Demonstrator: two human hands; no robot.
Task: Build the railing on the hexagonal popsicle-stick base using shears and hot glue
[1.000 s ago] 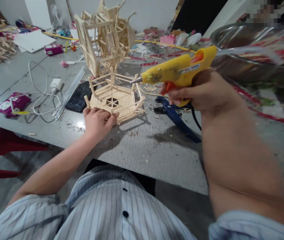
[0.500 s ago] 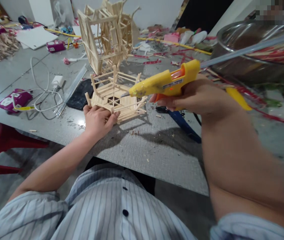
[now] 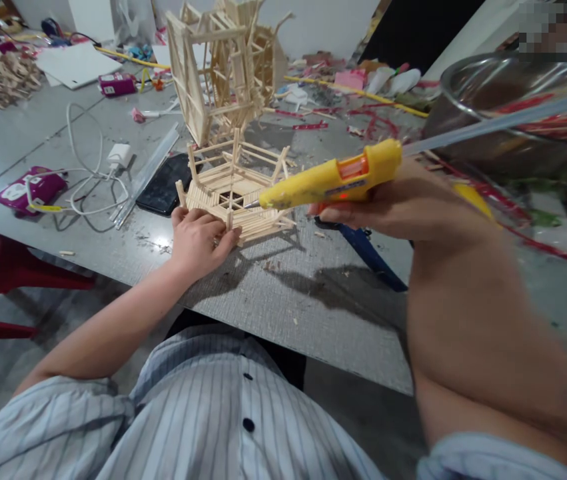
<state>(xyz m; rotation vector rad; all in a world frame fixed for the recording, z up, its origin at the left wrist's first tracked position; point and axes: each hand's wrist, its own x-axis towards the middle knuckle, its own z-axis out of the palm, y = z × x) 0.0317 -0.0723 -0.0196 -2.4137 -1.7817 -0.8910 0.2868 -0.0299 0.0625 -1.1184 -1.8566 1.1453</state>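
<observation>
A low hexagonal frame of wooden sticks [image 3: 236,193] lies on the grey table [image 3: 313,313]. My left hand [image 3: 198,240] rests against its near edge, fingers curled on the sticks and steadying it. My right hand [image 3: 393,203] is closed round a yellow hot glue gun [image 3: 333,180] with a clear glue stick jutting from its back. The gun's metal nozzle points left and touches, or nearly touches, the top of the frame near its middle.
A taller stick tower [image 3: 223,67] stands just behind the frame. A black phone [image 3: 163,190], a clear ruler, a white charger with cable [image 3: 118,157] and a pink packet [image 3: 28,190] lie to the left. Blue-handled pliers [image 3: 363,247] lie under my right hand; a metal bowl [image 3: 513,113] sits at right.
My right hand has brought the glue gun down and to the left, from above the frame's right side until its nozzle reaches the frame. My left hand has stayed on the near edge.
</observation>
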